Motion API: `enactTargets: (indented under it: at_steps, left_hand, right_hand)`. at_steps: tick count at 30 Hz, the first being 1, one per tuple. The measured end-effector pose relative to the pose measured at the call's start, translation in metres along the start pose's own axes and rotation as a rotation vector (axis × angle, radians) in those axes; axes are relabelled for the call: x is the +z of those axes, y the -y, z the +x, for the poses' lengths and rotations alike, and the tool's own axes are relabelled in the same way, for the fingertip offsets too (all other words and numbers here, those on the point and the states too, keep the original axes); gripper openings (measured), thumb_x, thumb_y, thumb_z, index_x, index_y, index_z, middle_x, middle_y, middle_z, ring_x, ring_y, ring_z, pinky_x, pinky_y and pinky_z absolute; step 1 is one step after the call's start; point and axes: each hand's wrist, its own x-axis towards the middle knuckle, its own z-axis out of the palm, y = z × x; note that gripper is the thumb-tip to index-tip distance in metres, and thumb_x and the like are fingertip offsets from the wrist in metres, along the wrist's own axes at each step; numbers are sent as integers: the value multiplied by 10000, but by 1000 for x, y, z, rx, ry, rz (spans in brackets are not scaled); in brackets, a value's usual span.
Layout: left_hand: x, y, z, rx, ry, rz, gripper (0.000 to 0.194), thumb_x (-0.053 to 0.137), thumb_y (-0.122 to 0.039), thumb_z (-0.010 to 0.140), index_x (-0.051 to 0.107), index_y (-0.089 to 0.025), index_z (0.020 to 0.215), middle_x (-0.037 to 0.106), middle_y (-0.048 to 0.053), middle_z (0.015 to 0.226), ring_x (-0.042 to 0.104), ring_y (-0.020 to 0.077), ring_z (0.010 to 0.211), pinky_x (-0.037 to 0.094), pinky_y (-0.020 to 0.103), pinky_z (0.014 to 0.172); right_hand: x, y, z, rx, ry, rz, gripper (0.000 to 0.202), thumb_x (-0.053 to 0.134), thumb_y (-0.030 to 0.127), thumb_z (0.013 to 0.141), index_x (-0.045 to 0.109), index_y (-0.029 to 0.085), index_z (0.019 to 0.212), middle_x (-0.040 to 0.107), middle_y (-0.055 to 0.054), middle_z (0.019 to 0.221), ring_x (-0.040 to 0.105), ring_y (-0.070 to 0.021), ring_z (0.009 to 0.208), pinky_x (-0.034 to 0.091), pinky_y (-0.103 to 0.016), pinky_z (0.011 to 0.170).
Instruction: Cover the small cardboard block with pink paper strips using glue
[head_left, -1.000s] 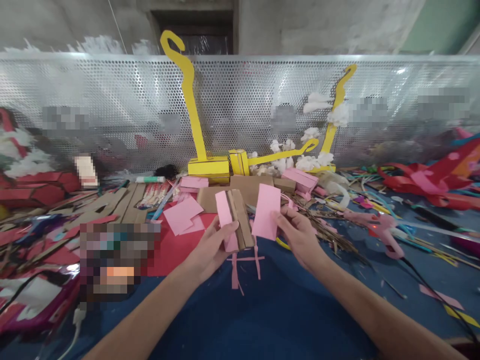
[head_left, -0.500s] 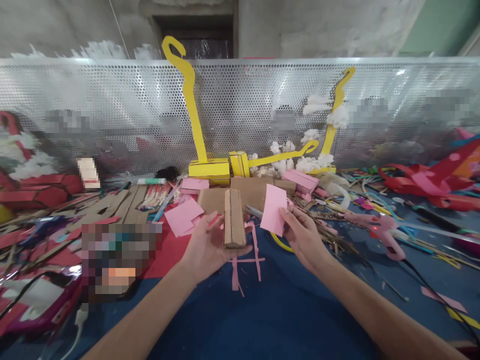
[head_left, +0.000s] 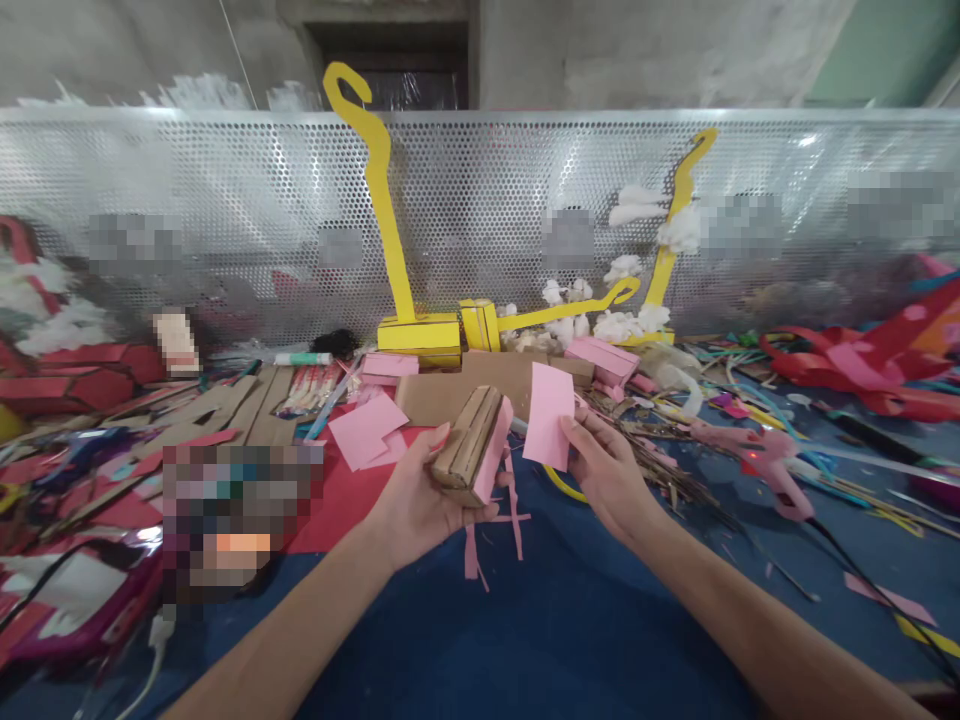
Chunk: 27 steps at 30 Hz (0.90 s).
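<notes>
My left hand [head_left: 409, 500] is wrapped round a small cardboard box [head_left: 466, 445], tilted so that a pink side faces right. Between the thumb and fingers of my right hand [head_left: 604, 470] is a pink paper piece [head_left: 548, 415], held upright just right of the box. Pink strips [head_left: 471, 552] lie on the blue table below the box. More pink paper [head_left: 366, 428] rests on a red sheet [head_left: 315, 515] to the left. Part of a yellow ring [head_left: 562, 486] shows beneath the pink piece.
Yellow hooked shapes on boxes [head_left: 418, 335] stand at the back before a perforated metal screen [head_left: 480, 200]. A pink glue gun [head_left: 769, 460] with a black cable lies on the right. Cardboard strips [head_left: 262, 405] and scraps crowd the left.
My left hand has turned the cardboard box so that its top leans right and its pink side shows. The pink paper in my right hand has shifted slightly.
</notes>
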Motion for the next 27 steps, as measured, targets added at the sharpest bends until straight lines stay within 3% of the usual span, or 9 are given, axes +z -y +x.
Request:
enactTargets:
  at_steps: [7, 10, 13, 17, 20, 24, 27]
  left_hand:
    - [-5, 4, 1, -27, 66, 95, 485, 622, -408, 899, 651, -159, 1314, 757, 159, 1118, 739, 276, 907, 562, 310, 624]
    - [-7, 6, 0, -44, 72, 164, 563, 560, -574, 942, 655, -152, 1302, 758, 174, 1111, 745, 261, 847, 557, 301, 594]
    - [-8, 6, 0, 10, 85, 195, 632, 583, -688, 894, 676, -146, 1204, 757, 168, 1071, 745, 254, 849, 578, 317, 667]
    - [-9, 7, 3, 206, -33, 197, 448, 861, -490, 746, 659, -167, 982, 731, 63, 853, 719, 190, 765, 570, 303, 737]
    - [-10, 9, 10, 324, -132, 219, 368, 921, -347, 690, 648, -164, 856, 675, 7, 745, 636, 114, 654, 522, 241, 660]
    - [-12, 11, 17, 445, -295, 288, 360, 905, -380, 698, 722, -157, 914, 741, 44, 898, 645, 117, 721, 492, 220, 624]
    - [-11, 11, 16, 451, -273, 267, 407, 859, -426, 758, 744, -166, 1050, 770, 89, 1054, 709, 187, 887, 548, 263, 746]
  right_hand:
    - [3, 2, -1, -67, 68, -51, 256, 677, 487, 916, 694, 249, 1009, 738, -59, 1094, 679, -235, 1005, 562, -347, 851]
    - [4, 3, -2, -29, 75, -18, 228, 694, 476, 903, 692, 259, 972, 746, -43, 1055, 686, -229, 993, 561, -336, 842]
    - [5, 4, -2, 29, 78, 6, 246, 711, 495, 880, 679, 260, 946, 751, -33, 1009, 695, -225, 941, 568, -324, 777]
    - [4, 5, -1, 63, 40, 97, 242, 765, 466, 841, 689, 247, 910, 752, -18, 967, 689, -194, 883, 555, -279, 725]
    - [4, 6, -1, 78, 29, 130, 254, 788, 452, 826, 701, 243, 941, 752, -20, 967, 687, -189, 862, 553, -275, 718]
    - [4, 5, -3, 120, 60, 168, 230, 789, 431, 840, 696, 238, 925, 734, -9, 930, 658, -157, 779, 539, -256, 690]
    - [2, 3, -4, 98, 66, 159, 208, 771, 432, 864, 696, 248, 927, 707, 5, 892, 632, -148, 776, 523, -249, 705]
